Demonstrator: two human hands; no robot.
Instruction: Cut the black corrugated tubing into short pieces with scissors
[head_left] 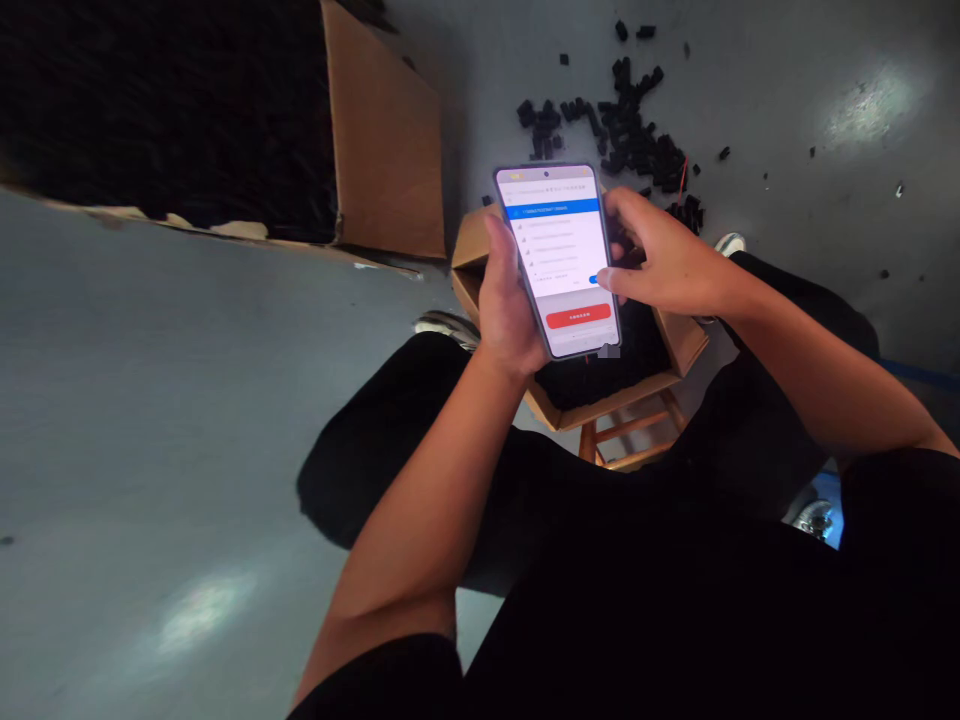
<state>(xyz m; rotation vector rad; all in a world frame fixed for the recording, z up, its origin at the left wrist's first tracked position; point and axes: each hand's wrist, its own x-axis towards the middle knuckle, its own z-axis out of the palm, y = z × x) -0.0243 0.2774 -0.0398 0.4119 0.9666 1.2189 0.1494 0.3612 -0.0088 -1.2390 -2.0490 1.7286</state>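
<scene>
A slim, dark-edged rectangular smartphone [551, 240] with a lit screen is held above a small open brown cardboard box [686, 345], hiding much of it. Its long axis runs away from the body, top edge leaning slightly left. The left hand [506, 300] grasps it, thumb along the near-left edge, other fingers hidden behind. The right hand [664, 260] touches its opposite side, thumb over the blue button on the screen, other fingers bent at the edge; whether they pinch it, I cannot tell. Neither hand is nearer: both make contact.

Counted: one phone, two hands, two cardboard boxes. The large brown cardboard box [390, 150], filled with dark contents, stands left of the small box. Beyond the small box lie short black cylindrical pieces [630, 125], too many to count; beneath it shows one wooden stool [589, 442].
</scene>
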